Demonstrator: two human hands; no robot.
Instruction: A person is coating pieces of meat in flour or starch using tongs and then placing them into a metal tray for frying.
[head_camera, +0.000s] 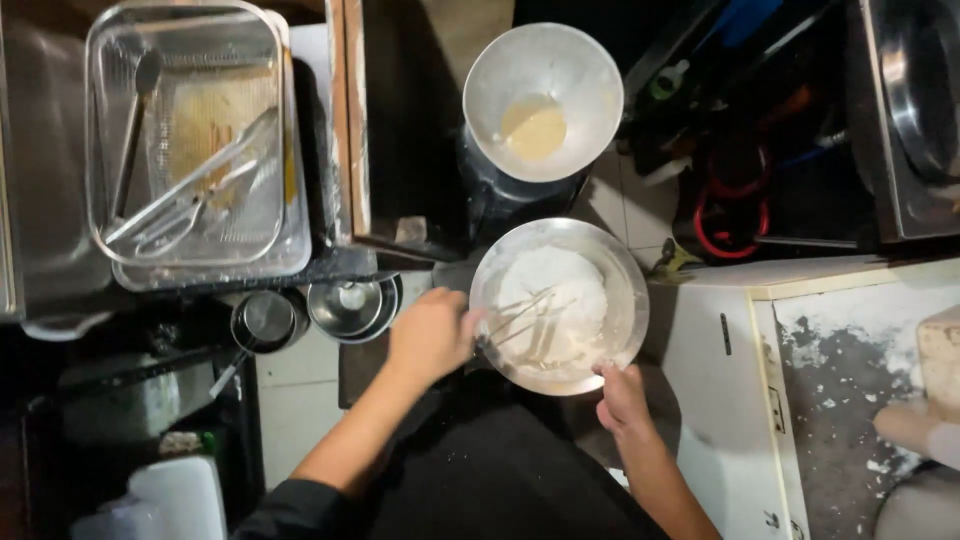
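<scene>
Lower middle of the frame, dark sleeves run up to both hands. The left hand (430, 335) is clenched around a whisk (520, 318), whose wires sit in the white flour inside a metal bowl (618, 262) at center. The right hand (622, 400) pinches that bowl's near rim. Just above, a second bowl (585, 70) holds a bit of yellowish batter. Upper left there's a clear tray (290, 245) with tongs (190, 195) and a ladle (135, 130). Two small metal cups (310, 312) sit below the tray.
</scene>
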